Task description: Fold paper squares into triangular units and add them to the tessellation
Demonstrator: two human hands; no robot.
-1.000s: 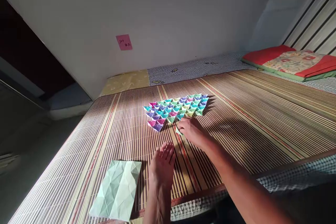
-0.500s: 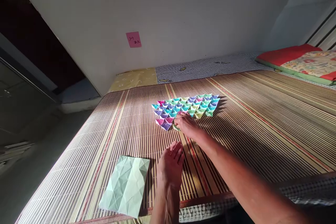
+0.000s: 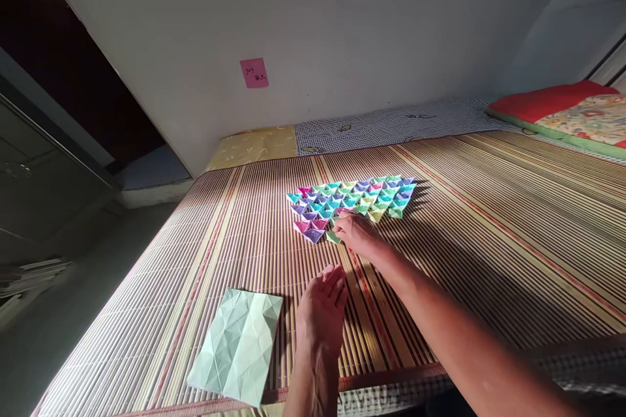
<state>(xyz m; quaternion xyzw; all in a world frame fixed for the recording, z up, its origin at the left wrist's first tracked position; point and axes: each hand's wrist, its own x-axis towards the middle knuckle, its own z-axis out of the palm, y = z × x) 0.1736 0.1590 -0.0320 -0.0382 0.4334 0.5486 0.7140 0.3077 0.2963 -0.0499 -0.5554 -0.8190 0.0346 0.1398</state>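
Many small folded paper boats (image 3: 327, 206) in pink, purple, teal, green and yellow stand in close rows on the slatted mat (image 3: 254, 234). At the near edge of these rows, my right hand (image 3: 359, 232) has its fingers pinched together around a paper boat, which they largely hide. A light green boat (image 3: 333, 236) shows just beside the fingertips, right of a purple boat (image 3: 313, 235). Closer to me, my left hand (image 3: 323, 306) hovers low over the mat, palm turned sideways, fingers loosely extended and holding nothing. Left of it lies a creased pale green paper sheet (image 3: 237, 345).
Along the wall runs checked bedding (image 3: 372, 129) with a yellow cloth (image 3: 259, 145) beside it. A pink note (image 3: 254, 73) is stuck to the wall. Folded red and floral bedding (image 3: 562, 107) lies at the far right. The bed's left side drops to the floor (image 3: 117, 260).
My right hand has drawn slightly right, away from the purple boat, and more of the light green boat shows. My left hand keeps nearly the same pose. The view has shifted a little.
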